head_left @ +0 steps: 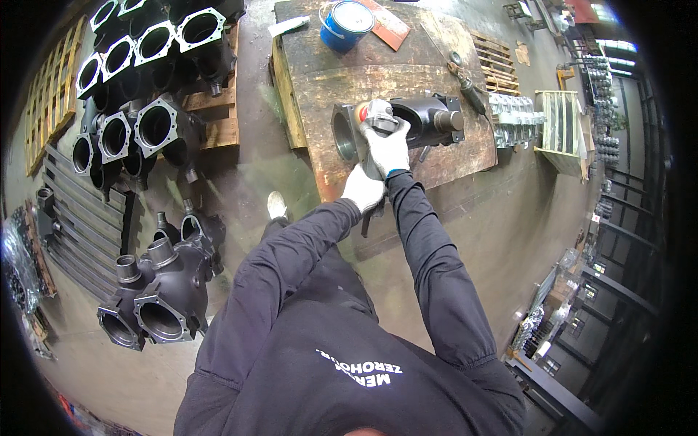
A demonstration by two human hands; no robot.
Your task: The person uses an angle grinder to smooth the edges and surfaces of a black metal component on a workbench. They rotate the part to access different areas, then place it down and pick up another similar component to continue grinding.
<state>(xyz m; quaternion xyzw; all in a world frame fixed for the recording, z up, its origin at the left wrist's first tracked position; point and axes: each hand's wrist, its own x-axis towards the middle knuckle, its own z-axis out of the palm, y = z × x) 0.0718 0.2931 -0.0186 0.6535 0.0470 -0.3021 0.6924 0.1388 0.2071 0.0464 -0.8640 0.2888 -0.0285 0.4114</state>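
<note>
Both my hands wear white gloves and hold an angle grinder (379,114) over a black cast metal housing (434,118). My left hand (363,189) is wrapped round the grinder's body, nearer to me. Farther forward, my right hand (389,151) grips it close to the head. A reddish disc (362,113) shows at the left of the head, by the housing's open flanged end (342,132). Whether the disc touches the metal I cannot tell. The housing lies on its side on a worn wooden table (334,80), its round stub end to the right.
On the table stand a blue can (347,27), a reddish-brown board (390,26) and another power tool (469,89). Black castings (156,127) are stacked on a pallet at the left, more castings (163,291) nearer. Metal parts (515,120) and a pale crate (560,127) stand at the right.
</note>
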